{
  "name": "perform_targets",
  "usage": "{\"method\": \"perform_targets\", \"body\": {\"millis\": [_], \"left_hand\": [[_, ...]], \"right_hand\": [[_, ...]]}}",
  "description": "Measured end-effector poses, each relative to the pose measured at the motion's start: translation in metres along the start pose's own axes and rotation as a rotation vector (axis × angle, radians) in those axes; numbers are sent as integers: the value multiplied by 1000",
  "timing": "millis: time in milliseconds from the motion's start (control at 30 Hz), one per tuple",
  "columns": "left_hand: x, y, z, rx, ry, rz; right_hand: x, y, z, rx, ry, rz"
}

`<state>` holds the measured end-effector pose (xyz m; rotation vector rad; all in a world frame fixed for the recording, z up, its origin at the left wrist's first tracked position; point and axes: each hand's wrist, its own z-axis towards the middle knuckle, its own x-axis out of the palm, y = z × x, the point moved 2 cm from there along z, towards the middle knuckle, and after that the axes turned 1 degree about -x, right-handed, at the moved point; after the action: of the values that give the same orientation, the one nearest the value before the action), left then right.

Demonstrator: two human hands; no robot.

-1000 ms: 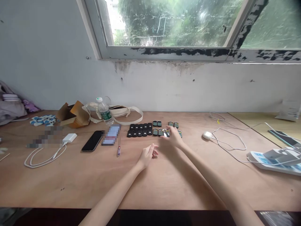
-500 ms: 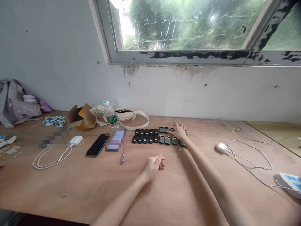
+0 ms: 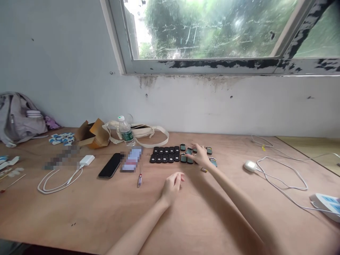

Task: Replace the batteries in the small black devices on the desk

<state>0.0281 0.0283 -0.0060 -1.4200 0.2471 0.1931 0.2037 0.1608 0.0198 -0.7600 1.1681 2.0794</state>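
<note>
My right hand (image 3: 200, 155) reaches over a group of small black oval cases with greenish-grey faces. Between its thumb and index finger is one such small case (image 3: 189, 151), tilted up from its row. Others of this kind lie around the hand, such as a small case (image 3: 209, 150) to its right; some are partly covered by it. Just below my right wrist lies a small yellow-banded cylinder (image 3: 204, 170). My left hand (image 3: 171, 186) rests on the tabletop nearer to me, fingers loosely curled in, with no object showing in it.
Left of the cases, plain black ovals (image 3: 165, 154) sit in two rows. Further left are a screwdriver (image 3: 139, 180), a black phone (image 3: 110, 165), a water bottle (image 3: 126, 132), an open carton (image 3: 94, 136) and a white adapter (image 3: 87, 160). A white cable (image 3: 281, 186) loops at right.
My right hand has shifted slightly left and toward me. A case from the back row has come forward and tilted between its fingers. My left hand stays nearly in place.
</note>
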Motion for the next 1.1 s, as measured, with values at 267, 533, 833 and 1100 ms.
{"method": "perform_targets", "body": {"millis": [267, 533, 833, 1100], "left_hand": [[-6, -1, 3, 165, -160, 110], [-2, -6, -5, 238, -37, 309], [-3, -4, -5, 341, 84, 305], [-7, -3, -6, 326, 155, 360]], "right_hand": [[11, 66, -128, -157, 25, -203], [-18, 14, -110, -127, -74, -276], [-21, -10, -105, -106, -121, -314], [-18, -10, -111, -47, -21, -197]]}}
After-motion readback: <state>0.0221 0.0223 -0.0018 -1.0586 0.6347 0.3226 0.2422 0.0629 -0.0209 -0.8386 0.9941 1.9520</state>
